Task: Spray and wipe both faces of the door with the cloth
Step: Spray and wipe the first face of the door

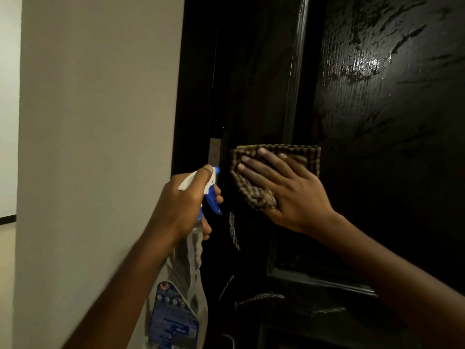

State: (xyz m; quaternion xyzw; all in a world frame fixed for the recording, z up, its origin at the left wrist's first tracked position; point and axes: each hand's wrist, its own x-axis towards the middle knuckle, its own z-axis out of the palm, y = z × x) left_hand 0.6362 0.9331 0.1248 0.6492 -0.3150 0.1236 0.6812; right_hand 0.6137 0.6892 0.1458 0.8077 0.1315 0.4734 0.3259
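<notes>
A dark, glossy wooden door (377, 96) fills the right half of the view, with wet streaks shining high on its panel. My right hand (284, 192) presses a folded brown checked cloth (254, 195) flat against the door's left stile, fingers spread and straight. My left hand (183, 205) grips the neck of a clear spray bottle (186, 278) with a white and blue trigger head (211, 190), its nozzle pointing at the door just left of the cloth. A blue label covers the bottle's lower part.
A pale wall (95, 147) stands at the left, meeting the dark door frame (191, 84). A small metal plate (214, 152) sits on the frame near the nozzle. A raised moulding (319, 280) crosses the door below my right arm.
</notes>
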